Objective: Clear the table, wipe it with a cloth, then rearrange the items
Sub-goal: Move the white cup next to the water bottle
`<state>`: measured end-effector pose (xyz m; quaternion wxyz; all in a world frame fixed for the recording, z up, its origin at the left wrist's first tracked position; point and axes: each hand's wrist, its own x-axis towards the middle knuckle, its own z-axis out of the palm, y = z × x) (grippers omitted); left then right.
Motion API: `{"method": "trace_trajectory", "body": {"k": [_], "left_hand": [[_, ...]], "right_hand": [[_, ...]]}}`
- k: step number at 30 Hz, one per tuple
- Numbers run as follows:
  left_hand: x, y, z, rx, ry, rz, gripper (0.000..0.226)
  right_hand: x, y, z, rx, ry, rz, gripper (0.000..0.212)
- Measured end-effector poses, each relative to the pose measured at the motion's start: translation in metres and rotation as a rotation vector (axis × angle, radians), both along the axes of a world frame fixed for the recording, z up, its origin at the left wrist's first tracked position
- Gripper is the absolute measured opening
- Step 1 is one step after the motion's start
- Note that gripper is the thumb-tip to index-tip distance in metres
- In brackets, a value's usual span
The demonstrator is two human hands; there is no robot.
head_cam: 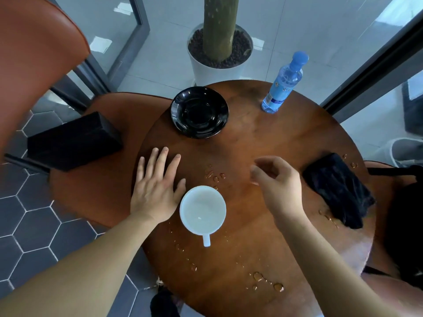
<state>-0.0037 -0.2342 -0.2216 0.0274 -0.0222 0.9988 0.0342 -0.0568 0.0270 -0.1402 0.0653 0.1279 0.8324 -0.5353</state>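
A round brown wooden table [263, 143] carries a white cup [202, 210] near its front left, handle pointing toward me. A black saucer [199, 112] lies at the back left and a blue-capped water bottle [282, 83] stands at the back right. A dark folded cloth [338, 189] rests at the right edge. Water drops [215, 176] dot the tabletop. My left hand [158, 188] lies flat on the table just left of the cup, fingers spread. Over the table's middle hovers my right hand [277, 181], fingers loosely curled and holding nothing.
A brown chair [91, 179] at the left holds a black box [73, 141] on its seat. A white planter [219, 62] with a trunk stands behind the table. Glass walls with dark frames run behind and to the right. Hexagon floor tiles lie at the lower left.
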Motion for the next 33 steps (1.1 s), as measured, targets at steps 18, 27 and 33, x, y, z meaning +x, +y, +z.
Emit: {"method": "trace_trajectory", "body": {"k": [18,27,33], "left_hand": [[0.001,-0.001,-0.001,0.036,0.032,-0.012,0.064],[0.002,-0.001,-0.001,0.031,0.032,-0.009,0.065],[0.002,-0.001,-0.001,0.028,0.034,-0.013,0.064]], "right_hand": [[0.134,-0.048,-0.013,0.197,-0.211,0.19,0.024],[0.132,-0.047,-0.018,0.206,-0.077,0.175,0.027],[0.109,-0.022,-0.013,0.132,-0.006,0.116,0.021]]}}
